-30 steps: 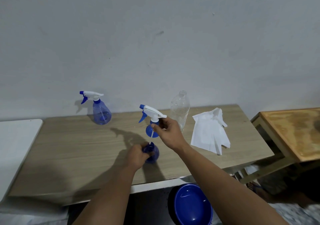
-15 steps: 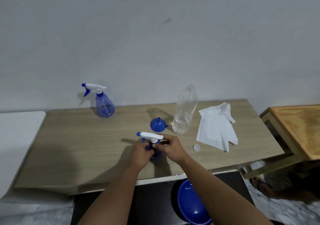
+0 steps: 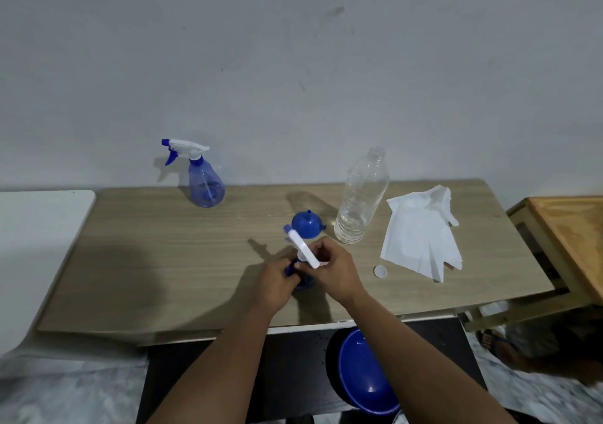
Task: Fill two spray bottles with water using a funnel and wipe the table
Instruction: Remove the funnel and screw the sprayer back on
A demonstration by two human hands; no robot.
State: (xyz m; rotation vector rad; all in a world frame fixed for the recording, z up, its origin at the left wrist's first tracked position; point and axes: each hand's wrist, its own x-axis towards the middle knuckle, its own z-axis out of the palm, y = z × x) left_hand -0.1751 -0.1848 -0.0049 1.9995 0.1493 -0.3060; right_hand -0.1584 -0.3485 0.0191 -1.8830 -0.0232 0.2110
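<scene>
A blue spray bottle [image 3: 302, 282] stands near the table's front edge, mostly hidden by my hands. My left hand [image 3: 277, 283] grips its body. My right hand [image 3: 336, 273] holds its white spray head [image 3: 304, 249], which sits on the neck with its nozzle pointing away. A blue funnel [image 3: 305, 225] lies upside down just behind. A second spray bottle [image 3: 204, 182] stands capped at the back left. A clear plastic water bottle [image 3: 362, 200], uncapped, stands to the right of the funnel. White wiping paper [image 3: 421, 237] lies at the right.
The wooden table [image 3: 163, 253] backs onto a grey wall. A small white cap [image 3: 380, 271] lies near my right hand. A blue basin [image 3: 365, 374] sits on the floor below the front edge. A white surface [image 3: 36, 227] adjoins at the left, a wooden stool [image 3: 567, 237] at the right.
The spray head came down from above the bottle onto its neck and has turned, so the nozzle now points away instead of left. Both hands stayed on the bottle.
</scene>
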